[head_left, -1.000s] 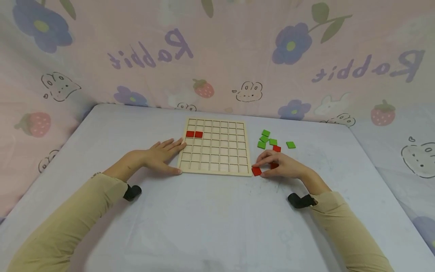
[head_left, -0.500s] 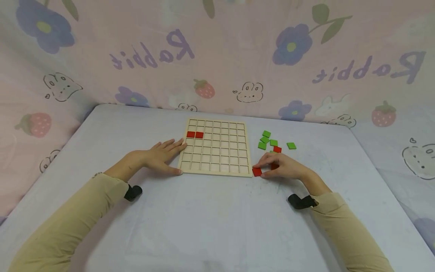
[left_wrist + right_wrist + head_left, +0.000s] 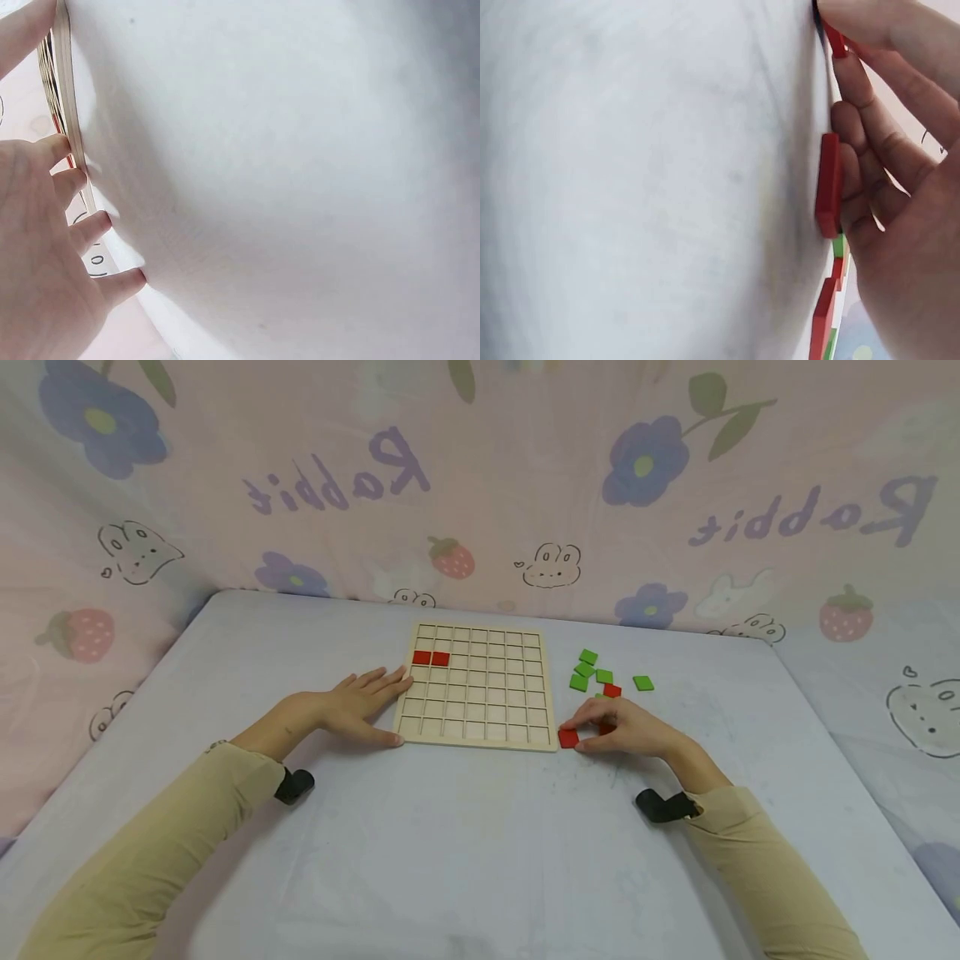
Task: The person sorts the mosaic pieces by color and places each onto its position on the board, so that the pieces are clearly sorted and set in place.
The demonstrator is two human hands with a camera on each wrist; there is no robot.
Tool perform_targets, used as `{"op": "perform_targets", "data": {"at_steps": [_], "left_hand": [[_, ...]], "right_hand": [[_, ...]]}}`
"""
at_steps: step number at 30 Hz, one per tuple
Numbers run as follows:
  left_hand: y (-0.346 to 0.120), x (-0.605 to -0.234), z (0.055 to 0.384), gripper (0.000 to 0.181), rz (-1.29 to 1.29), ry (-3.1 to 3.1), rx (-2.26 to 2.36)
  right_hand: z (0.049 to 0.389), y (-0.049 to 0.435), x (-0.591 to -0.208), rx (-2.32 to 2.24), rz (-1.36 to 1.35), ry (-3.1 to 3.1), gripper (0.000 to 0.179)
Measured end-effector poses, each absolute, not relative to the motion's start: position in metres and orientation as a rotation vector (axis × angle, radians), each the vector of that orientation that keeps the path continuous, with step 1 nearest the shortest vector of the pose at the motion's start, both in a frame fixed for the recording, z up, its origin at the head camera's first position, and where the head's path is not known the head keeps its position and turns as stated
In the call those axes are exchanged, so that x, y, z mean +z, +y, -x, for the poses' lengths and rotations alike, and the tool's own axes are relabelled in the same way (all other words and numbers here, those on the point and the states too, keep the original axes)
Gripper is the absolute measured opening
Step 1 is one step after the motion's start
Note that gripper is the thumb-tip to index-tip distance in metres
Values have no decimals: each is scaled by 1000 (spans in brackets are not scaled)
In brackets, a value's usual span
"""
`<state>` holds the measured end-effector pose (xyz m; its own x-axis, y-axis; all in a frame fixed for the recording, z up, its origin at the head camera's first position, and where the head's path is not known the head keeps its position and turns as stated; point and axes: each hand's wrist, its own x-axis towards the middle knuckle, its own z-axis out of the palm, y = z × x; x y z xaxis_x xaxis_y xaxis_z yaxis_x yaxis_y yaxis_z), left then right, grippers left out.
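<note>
1. Apparently, the step in hand is taking up the near red tile, beside the near right corner of the gridded board; whether it has left the table cannot be told. The next move would likely call for a firm hold on the thin edges, a low lift clear of the rim, and a level carry to the left over the cells.

2. At the tile, the right hand is mostly closed: thumb and forefinger pinch opposite edges, the gap no wider than the piece. Its other fingers bend inward close by a second red tile; contact there is hard to judge.

3. Across on the left, the left hand lies with fingers straight and spread, grasping nothing. Its thumb tip is by the board's near left corner and its longer fingers meet the left edge, which probably steadies the board.

4. Between the hands the board lies flat. Two red tiles fill the first two cells from the left in the third row from the far side; the other cells are bare.

5. Farther off, right of the board, loose green tiles lie scattered with a far red tile among them; the right hand hides part of this group.

6. Farthest away hangs a printed cloth.
</note>
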<state>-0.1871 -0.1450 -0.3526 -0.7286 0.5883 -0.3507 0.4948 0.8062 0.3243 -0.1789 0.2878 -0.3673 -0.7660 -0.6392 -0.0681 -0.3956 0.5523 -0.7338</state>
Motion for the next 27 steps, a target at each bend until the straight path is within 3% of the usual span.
{"op": "perform_targets", "data": {"at_steps": [27], "left_hand": [[-144, -347, 186, 94, -803, 2539, 291]], "right_hand": [[181, 285, -361, -1307, 733, 2516, 33]]}}
